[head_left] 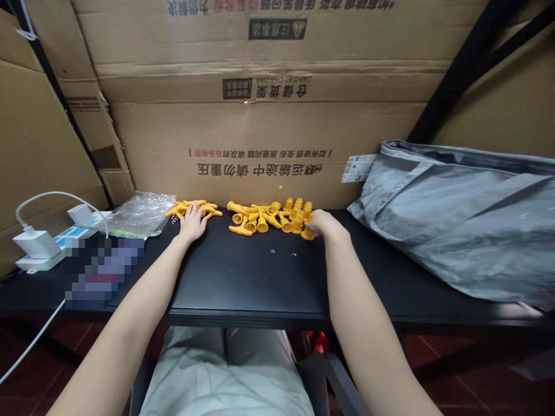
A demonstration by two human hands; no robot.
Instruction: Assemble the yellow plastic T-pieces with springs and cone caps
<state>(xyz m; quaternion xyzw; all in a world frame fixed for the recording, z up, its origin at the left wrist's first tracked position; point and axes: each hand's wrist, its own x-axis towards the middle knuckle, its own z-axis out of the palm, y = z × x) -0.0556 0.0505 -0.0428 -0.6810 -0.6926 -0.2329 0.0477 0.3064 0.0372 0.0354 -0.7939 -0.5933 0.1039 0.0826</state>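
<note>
My left hand (193,222) lies with its fingers spread over a heap of yellow T-shaped handles (212,209) at the back left of the table. Thin coiled metal pieces (174,219) stick out beside that heap. At the right end of the yellow parts, my right hand (321,223) has its fingers curled round a yellow flared sleeve (307,234), its fingertips partly hidden. Several upright yellow sleeves (298,221) stand just left of it. Between my hands is a mixed group of yellow handles (241,226) and flared sleeves (262,224), some lying on their sides.
A grey bag (451,225) fills the right side of the black table (247,283). Clear plastic bag (137,212), power strip (41,261) with white chargers (40,244) and a blurred dark object (106,274) lie left. Cardboard (260,127) walls the back.
</note>
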